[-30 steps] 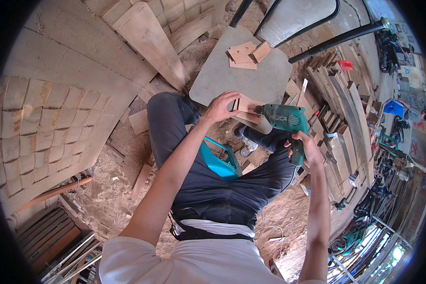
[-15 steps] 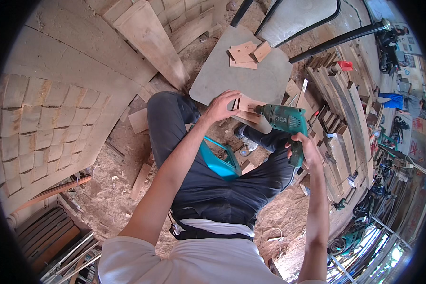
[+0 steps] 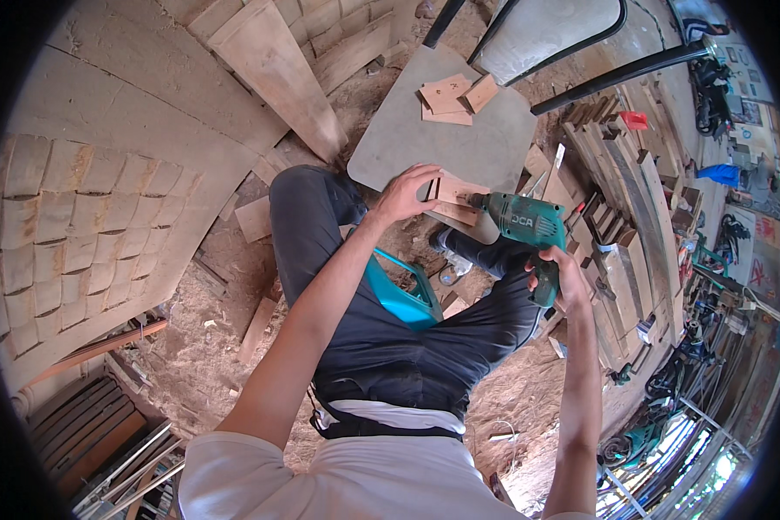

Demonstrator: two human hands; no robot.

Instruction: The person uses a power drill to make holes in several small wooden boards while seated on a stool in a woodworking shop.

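My left hand [image 3: 407, 192] grips the left end of a small wooden block [image 3: 457, 192], thumb and fingers around its edge. The piece has slots or gaps near that end and rests at the near edge of a grey chair seat [image 3: 399, 121]. A green electric drill [image 3: 536, 222] is in my right hand [image 3: 563, 276], fingers wrapped about its handle. Its dark chuck points left at the block's right end. Whether the bit is inside the wood I cannot tell. Farther back on the seat lie several thin wooden pieces [image 3: 446, 94] with pencil-like marks.
Between my legs is a teal plastic stool [image 3: 403, 303]. A broad plank [image 3: 277, 78] leans at the far left, beside a large wooden panel [image 3: 87, 208]. Stacked timber offcuts [image 3: 624, 191] lie to the right. Black metal chair legs [image 3: 620, 76] stick out at the far right.
The drill and my right hand have shifted slightly to the right, drawing the chuck back a little from the block. My left hand stays in place on the block.
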